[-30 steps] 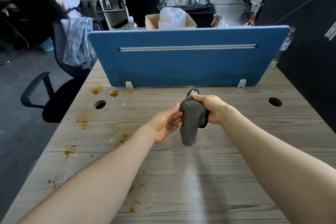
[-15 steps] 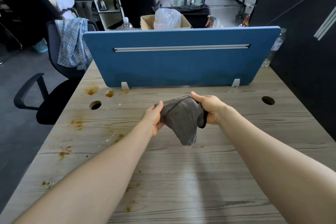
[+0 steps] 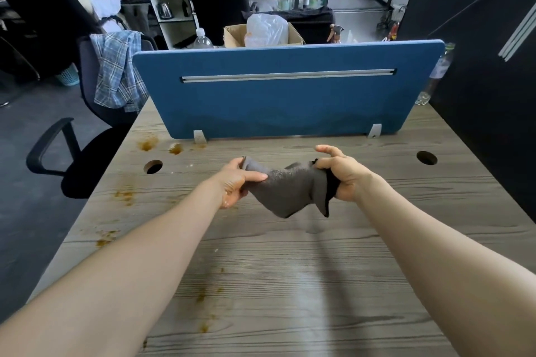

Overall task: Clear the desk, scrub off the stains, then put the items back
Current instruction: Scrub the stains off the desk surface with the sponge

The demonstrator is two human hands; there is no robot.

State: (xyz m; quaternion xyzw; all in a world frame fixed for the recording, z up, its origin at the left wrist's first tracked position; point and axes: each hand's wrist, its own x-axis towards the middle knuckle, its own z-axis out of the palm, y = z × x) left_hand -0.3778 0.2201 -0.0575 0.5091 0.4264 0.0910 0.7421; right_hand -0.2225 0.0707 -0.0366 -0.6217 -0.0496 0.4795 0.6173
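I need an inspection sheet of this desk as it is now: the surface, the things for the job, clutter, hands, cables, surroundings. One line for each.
Surface: wooden desk with brown stains along its left side and near the front; two round cable holes.
Job's things: grey cloth, held above the desk and stretched between both hands.
Clutter: nothing seen on the desk top.
Hands: left hand pinches the cloth's left end; right hand grips its right end.
Cables: nothing seen on the desk.
Surroundings: blue divider panel at the far edge; office chair with a plaid shirt at left; plastic bottle at far right; cardboard box behind the panel.
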